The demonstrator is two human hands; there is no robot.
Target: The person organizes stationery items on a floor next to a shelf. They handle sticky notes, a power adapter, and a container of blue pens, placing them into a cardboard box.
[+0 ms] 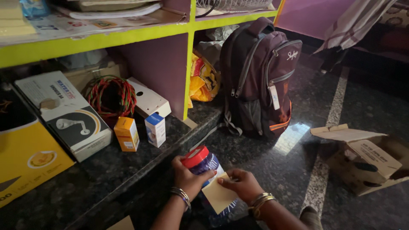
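A clear plastic jar (205,163) with a red lid and blue contents lies tilted low in the middle, over the dark stone floor. My left hand (188,177) wraps around the jar just below its lid. My right hand (241,184) pinches a pale yellow paper slip (218,196) against the jar's side. Both wrists wear metal bangles.
A dark backpack (260,76) leans against the yellow-edged shelf (188,72). On the stone ledge stand an orange box (127,133), a small blue-and-white box (155,130), a red-green cable coil (111,96) and larger cartons (64,115). An open cardboard box (366,157) sits on the floor at right.
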